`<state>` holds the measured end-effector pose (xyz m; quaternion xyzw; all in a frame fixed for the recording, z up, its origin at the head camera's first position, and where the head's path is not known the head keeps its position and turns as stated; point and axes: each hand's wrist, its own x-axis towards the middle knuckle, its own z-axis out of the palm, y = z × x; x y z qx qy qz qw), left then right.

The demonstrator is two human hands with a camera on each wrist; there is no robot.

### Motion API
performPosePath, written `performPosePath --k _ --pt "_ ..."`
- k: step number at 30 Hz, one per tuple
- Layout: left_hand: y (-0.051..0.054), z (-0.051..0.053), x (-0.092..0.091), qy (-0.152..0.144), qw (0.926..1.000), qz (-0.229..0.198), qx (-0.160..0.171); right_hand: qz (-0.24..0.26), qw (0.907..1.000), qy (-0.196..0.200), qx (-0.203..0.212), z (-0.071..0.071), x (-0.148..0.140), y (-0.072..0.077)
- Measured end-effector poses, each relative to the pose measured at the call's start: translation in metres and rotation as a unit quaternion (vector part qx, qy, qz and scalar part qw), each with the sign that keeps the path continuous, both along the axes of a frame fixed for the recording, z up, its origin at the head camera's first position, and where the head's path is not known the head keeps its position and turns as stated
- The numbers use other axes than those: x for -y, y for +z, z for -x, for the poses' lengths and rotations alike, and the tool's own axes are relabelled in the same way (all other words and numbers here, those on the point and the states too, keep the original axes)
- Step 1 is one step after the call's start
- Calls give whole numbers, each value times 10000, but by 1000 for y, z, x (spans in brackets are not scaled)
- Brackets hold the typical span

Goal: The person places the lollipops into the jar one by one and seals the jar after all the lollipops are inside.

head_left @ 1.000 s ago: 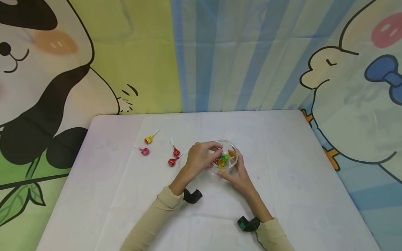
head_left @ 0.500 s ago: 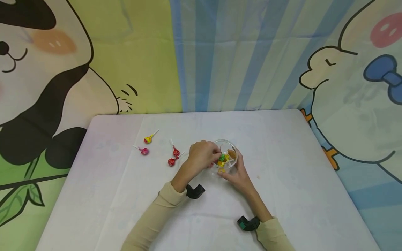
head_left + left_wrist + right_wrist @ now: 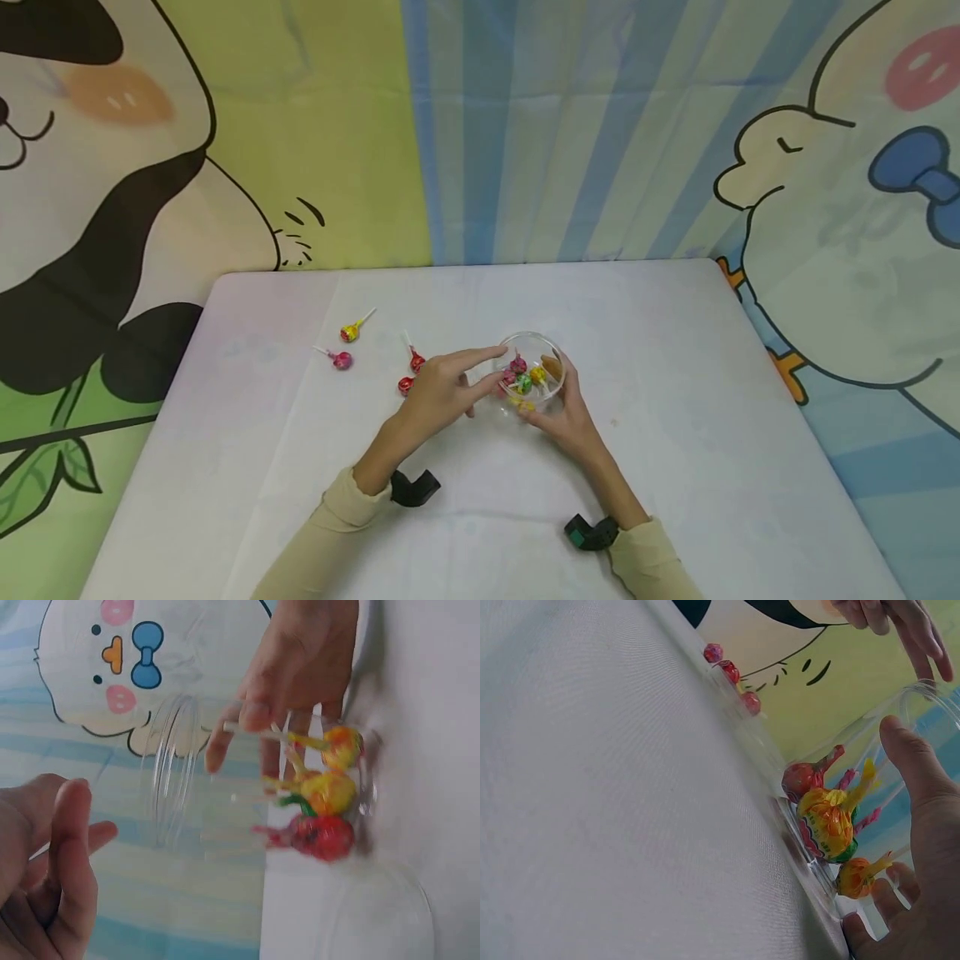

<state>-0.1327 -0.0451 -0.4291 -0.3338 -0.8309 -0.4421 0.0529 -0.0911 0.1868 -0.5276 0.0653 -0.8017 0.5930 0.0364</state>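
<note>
- We see work that looks, in our judgement, more than half done: several lollipops sit in a clear jar [image 3: 171, 780], and four lie outside it on the white bench [image 3: 712, 417].
- Left outside, on the person's left: a yellow lollipop [image 3: 350, 332], a pink lollipop [image 3: 342, 361], a red lollipop [image 3: 417, 362] and a second red lollipop [image 3: 406, 386], the last partly behind the left hand [image 3: 438, 387].
- The jar stands upright, heads of the sweets at its bottom, sticks upward. Inside we make out pink lollipops [image 3: 517, 364], a green lollipop [image 3: 523, 383] and yellow lollipops [image 3: 537, 374]; overlap hides the exact count.
- The right hand [image 3: 564, 421] has its grip curled around the jar's side.
- The left hand's grip is empty, thumb and forefinger apart, near the jar's mouth.
- A clear round piece [image 3: 382, 911], perhaps the lid, lies beside the jar.
</note>
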Motion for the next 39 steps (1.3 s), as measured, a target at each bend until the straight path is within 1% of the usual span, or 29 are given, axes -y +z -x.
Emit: performPosePath --k 1,3,6,9,11,13,15,18,21,23,27,29,31,33,35,37,38,39 --pt "-1 -1 8 -22 9998 -199 76 31 10000 -20 3 0 0 1" --pt "-4 -1 25 49 9989 -419 202 47 10000 -39 11 0 0 2" --pt "-11 0 47 289 9965 -568 541 37 9999 -98 65 1 -1 1" --pt "-21 -1 65 558 9911 -682 993 38 9999 -98 93 1 -1 1" --pt "-27 -2 74 705 9861 -742 1308 30 9999 -93 98 1 -1 1" --pt "-33 -2 81 820 9824 -730 1509 21 9999 -93 98 1 -1 1" --pt "-37 -2 86 893 9799 -676 1651 33 9999 -101 124 1 -1 1" --pt "-40 -2 91 994 9778 -590 1749 27 9998 -112 136 0 -1 1" --pt "-41 -3 94 1077 9767 -519 1784 -14 9999 -113 125 0 0 1" --pt "-43 -3 94 1157 9778 -425 1696 -53 9999 -113 114 0 0 1" --pt "-46 -3 92 1424 9828 16 1176 -52 9998 -132 117 0 0 1" --pt "-47 -2 92 1598 9819 240 987 -55 9998 -134 120 -1 0 1" --pt "-48 -1 94 1719 9798 384 952 -62 9998 -136 112 -1 0 2" --pt "-49 2 97 1778 9776 461 1029 -94 9998 -130 96 -1 0 2" --pt "-50 6 104 1812 9763 482 1077 -96 9999 -115 81 -1 0 3" --pt "-51 12 116 1873 9768 409 950 -78 9999 -95 78 -1 0 3" --pt "-50 17 124 1952 9763 362 865 -60 9999 -83 118 -2 1 8" --pt "-49 22 134 2043 9742 351 887 -72 9999 -76 123 -2 2 13"
